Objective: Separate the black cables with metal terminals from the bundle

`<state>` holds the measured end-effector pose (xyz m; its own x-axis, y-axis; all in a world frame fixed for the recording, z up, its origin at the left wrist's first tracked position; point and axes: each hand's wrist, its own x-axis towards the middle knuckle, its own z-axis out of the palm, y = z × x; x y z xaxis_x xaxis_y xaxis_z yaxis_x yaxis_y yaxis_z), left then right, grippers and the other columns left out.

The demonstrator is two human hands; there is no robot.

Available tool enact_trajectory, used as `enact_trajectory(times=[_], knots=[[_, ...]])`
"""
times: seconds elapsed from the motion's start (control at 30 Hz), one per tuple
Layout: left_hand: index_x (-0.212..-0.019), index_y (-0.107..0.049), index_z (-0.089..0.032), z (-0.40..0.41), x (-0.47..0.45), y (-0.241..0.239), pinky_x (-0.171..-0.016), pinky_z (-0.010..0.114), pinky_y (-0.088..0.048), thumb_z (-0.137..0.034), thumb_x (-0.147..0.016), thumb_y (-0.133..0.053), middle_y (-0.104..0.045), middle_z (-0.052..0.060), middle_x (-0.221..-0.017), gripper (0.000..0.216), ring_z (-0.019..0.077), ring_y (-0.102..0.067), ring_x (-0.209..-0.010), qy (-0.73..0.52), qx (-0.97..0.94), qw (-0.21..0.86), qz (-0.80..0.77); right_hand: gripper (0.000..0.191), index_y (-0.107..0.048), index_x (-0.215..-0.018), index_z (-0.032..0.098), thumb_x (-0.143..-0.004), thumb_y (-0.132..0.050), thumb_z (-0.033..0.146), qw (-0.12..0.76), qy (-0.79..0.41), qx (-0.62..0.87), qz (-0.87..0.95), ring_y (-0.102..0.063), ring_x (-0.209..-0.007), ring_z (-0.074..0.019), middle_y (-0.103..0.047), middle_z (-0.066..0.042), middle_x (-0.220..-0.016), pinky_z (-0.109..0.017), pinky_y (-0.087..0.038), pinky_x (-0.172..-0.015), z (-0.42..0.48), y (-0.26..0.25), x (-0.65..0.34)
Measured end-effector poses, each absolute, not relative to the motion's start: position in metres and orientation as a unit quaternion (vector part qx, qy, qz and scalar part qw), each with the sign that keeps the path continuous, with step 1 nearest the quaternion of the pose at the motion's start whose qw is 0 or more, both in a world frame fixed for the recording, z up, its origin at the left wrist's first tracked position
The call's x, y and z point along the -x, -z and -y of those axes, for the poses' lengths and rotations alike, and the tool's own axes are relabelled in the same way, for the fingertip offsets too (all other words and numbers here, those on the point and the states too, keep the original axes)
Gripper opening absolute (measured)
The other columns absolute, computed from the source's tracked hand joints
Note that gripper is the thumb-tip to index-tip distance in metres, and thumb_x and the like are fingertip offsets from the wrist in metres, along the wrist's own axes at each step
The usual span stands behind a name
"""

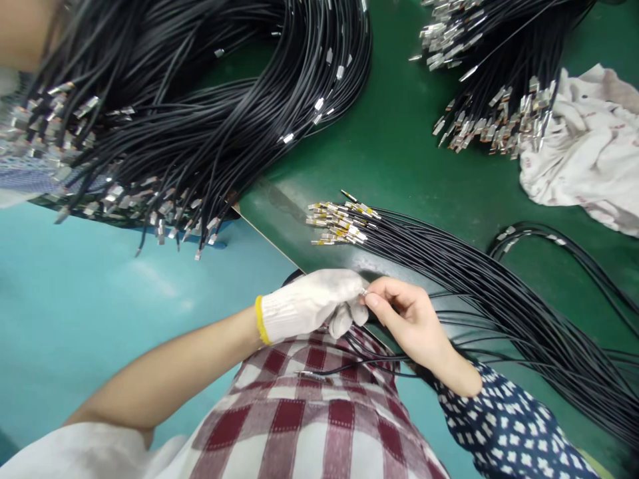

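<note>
At the table's (409,166) near edge, our 2 hands meet on 1 metal tip (364,291): R hand (412,319), bare, pinches it btwn thumb & forefinger; L hand (319,303), in 1 white glove (299,306) w/ yellow cuff, grips its other side, lower fingers curled. Below, a few loose cables (379,361) cross our checked apron (319,426), w/ 1 silver end (313,376) lying on it. Just past our hands, 1 bundle (499,293): dozens of cables, ends silver & yellow, too overlapped for an exact no. Beyond it, to the R, 1 loop (529,229). Up L, 1 big heap (164,146), ends hanging past the edge; up R, 1 pile (529,60) beside 1 white rag (584,146) w/ small red print, too blurry to read.
</note>
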<state>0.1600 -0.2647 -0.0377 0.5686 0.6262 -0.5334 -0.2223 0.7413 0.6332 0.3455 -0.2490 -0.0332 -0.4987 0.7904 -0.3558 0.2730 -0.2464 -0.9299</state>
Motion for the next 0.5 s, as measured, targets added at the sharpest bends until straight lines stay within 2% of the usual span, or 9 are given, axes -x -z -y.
enact_trajectory(times=[0.17, 0.5], knots=[[-0.082, -0.058, -0.013, 0.267, -0.159, 0.046, -0.05, 0.021, -0.041, -0.057, -0.088, -0.06, -0.062, 0.001, -0.07, 0.044, 0.0059, -0.052, -0.047, -0.263, -0.231, 0.862, -0.367, 0.032, -0.06, -0.072, 0.017, -0.091, -0.06, 0.042, 0.207, -0.647, 0.469, 0.565, -0.047, -0.058, -0.0124, -0.054, 0.0, -0.062, -0.023, -0.039, -0.053, 0.251, 0.037, -0.345], [-0.079, -0.058, -0.013, 0.265, -0.16, 0.048, -0.043, 0.019, -0.038, -0.057, -0.084, -0.064, -0.063, 0.002, -0.074, 0.044, 0.0053, -0.052, -0.044, -0.256, -0.217, 0.867, -0.368, 0.039, -0.058, -0.071, 0.017, -0.09, -0.06, 0.052, 0.209, -0.644, 0.477, 0.56, -0.041, -0.051, -0.0111, -0.051, 0.002, -0.057, -0.022, -0.033, -0.045, 0.253, 0.037, -0.344]])
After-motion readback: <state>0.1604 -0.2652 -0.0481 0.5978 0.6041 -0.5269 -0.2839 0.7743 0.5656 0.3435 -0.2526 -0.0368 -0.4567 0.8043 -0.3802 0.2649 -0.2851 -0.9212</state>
